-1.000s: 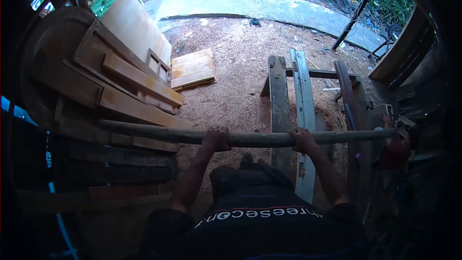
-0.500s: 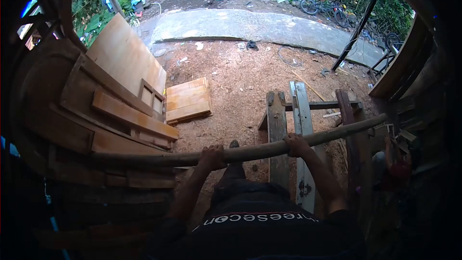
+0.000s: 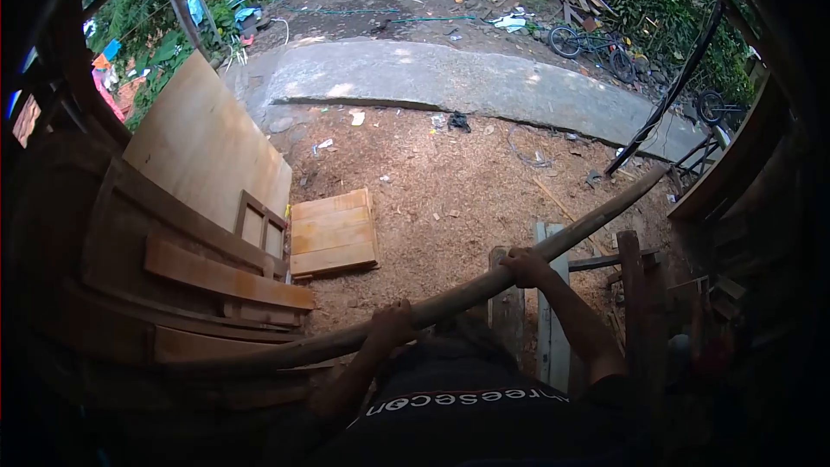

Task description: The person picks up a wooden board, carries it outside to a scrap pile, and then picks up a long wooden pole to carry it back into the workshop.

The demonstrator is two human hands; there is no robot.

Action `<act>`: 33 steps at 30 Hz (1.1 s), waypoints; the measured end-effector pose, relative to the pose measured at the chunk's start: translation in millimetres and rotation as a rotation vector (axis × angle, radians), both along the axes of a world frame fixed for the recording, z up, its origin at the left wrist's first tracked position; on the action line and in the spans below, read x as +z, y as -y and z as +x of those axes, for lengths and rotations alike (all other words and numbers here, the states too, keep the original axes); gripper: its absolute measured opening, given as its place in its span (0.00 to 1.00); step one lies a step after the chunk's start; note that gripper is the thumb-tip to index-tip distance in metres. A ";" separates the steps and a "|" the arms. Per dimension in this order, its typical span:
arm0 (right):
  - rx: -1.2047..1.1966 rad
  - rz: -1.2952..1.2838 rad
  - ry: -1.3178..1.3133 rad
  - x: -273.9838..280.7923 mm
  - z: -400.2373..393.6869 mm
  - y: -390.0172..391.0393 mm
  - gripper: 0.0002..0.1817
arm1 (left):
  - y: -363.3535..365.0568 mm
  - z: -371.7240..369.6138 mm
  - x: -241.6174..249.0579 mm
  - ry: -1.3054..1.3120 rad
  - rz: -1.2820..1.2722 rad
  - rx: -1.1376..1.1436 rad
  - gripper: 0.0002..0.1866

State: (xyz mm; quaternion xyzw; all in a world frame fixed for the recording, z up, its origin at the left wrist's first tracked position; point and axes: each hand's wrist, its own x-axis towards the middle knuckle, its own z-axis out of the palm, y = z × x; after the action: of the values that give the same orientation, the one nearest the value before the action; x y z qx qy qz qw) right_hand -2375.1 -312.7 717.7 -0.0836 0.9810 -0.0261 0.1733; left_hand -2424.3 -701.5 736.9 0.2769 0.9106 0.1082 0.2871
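A long, slightly bent wooden pole (image 3: 458, 298) crosses in front of my body, tilted with its right end higher and farther out. My left hand (image 3: 393, 323) is wrapped round it left of its middle. Farther right, my right hand (image 3: 526, 267) grips the same pole from above. The pole's left end fades into shadow by the leaning boards. Beneath the right part of the pole stand a weathered wooden beam (image 3: 508, 303) and a pale painted plank (image 3: 553, 342), both partly covered by my arm and the pole.
Flat boards (image 3: 333, 233) lie stacked on the shaving-strewn ground (image 3: 432, 199). Panels, including a large plywood sheet (image 3: 207, 130), lean at left. A dark upright post (image 3: 640, 246) and a slanted black pole (image 3: 670, 91) stand at right. Beyond are a concrete strip (image 3: 415, 73) and bicycles (image 3: 588, 43).
The pole has swung, its right end rising and going farther out while its left part came lower. Both hands keep hold of it. My view has tipped up a little.
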 end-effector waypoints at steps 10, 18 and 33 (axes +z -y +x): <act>0.048 0.001 0.021 4.1 -157.4 -60.8 0.26 | -62.8 -132.0 -18.3 -0.111 0.068 -0.020 0.31; 0.060 -0.034 -0.035 6.7 -266.1 -144.5 0.23 | -138.4 -260.2 -13.3 -0.087 0.087 -0.036 0.33; -0.033 -0.076 0.046 16.1 -390.2 -210.7 0.29 | -268.9 -406.5 -6.8 -0.439 0.152 -0.128 0.45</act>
State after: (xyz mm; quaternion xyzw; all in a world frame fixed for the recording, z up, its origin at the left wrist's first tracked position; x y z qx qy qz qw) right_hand -2765.3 -102.0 733.8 -0.0732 0.9762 -0.0684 0.1922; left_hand -2830.8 -432.7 730.1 0.3717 0.9210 0.0952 0.0670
